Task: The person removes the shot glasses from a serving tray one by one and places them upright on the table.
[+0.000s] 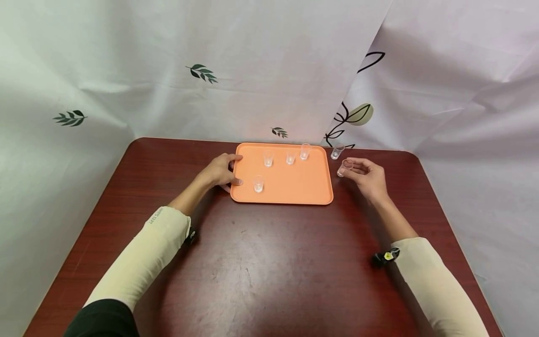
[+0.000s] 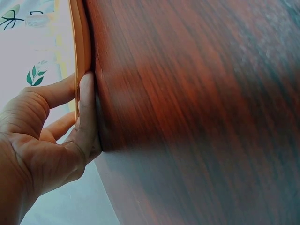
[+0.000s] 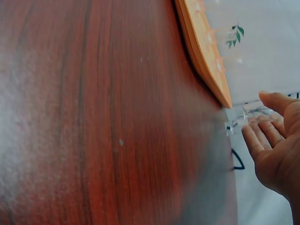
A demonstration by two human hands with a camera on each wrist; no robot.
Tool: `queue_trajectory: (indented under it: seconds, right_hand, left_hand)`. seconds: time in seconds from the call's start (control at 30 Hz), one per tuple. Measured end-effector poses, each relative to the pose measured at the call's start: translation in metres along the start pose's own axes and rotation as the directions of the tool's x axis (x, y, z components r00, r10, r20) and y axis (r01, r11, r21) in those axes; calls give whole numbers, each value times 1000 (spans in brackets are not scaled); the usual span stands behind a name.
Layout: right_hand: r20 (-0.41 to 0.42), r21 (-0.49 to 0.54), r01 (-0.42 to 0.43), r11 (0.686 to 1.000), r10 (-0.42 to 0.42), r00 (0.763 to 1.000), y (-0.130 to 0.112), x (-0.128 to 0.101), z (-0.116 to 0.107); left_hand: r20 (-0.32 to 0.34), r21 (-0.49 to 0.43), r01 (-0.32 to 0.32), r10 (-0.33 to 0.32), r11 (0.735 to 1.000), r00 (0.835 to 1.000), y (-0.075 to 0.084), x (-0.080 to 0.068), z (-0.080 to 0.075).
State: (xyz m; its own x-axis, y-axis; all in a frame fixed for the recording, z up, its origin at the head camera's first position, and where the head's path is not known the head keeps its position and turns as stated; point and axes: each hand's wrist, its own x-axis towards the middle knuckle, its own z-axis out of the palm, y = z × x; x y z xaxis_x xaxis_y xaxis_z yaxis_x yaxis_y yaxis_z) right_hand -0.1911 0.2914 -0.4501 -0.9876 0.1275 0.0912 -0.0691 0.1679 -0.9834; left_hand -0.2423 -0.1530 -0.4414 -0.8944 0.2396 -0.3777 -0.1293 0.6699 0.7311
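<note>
Four clear cups (image 1: pixel 268 160) stand upright on an orange tray (image 1: pixel 294 187) near the far edge of a dark red-brown wood-grain surface (image 1: pixel 269 262), while a person works with both hands around it. Three of the cups line the tray's far half, two of them just beside each other toward the right, and the other sits nearer the front, close to the left rim. At left, the person's left hand (image 1: pixel 220 169) has its grip on the tray's short left side, thumb and fingers pinching the rim, as the left wrist view also shows. At right, the right hand (image 1: pixel 368 180) has a fifth clear cup (image 1: pixel 346 164) in its grip, pinched between thumb and fingers just off the tray's right edge; whether that cup's base touches the surface cannot be told. A sixth clear cup (image 1: pixel 337 152) stands near it, farther back and beside the tray's far right corner. Both forearms wear cream sleeves (image 1: pixel 143 252), the left one bearing small print, with a black cuff (image 1: pixel 103 320) at lower left. A black device (image 1: pixel 384 257) with a yellow mark sits at the right wrist. Behind the surface hangs a pale, creased sheet (image 1: pixel 252 93) printed with dark green leaf sprigs (image 1: pixel 203 73).
</note>
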Motion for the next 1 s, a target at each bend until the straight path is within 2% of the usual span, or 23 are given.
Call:
queue_trajectory:
  seconds: [0.13, 0.3, 0.5, 1.0]
  right_hand:
    - [-28, -28, -19, 999, 19, 999, 5, 6, -3]
    - [-49, -17, -44, 999, 43, 998, 7, 14, -9]
    - [-74, -64, -61, 996, 57, 996, 10, 22, -12]
    - [-149, -117, -153, 981, 135, 980, 20, 46, -17]
  left_hand:
    - [1, 1, -1, 1, 1000, 1000, 0, 0, -1]
    - [3, 1, 4, -4, 1000, 1000, -1, 1, -1]
    - [7, 12, 2, -2, 1000, 1000, 0, 0, -2]
    - [14, -18, 6, -5, 1000, 1000, -1, 1, -2]
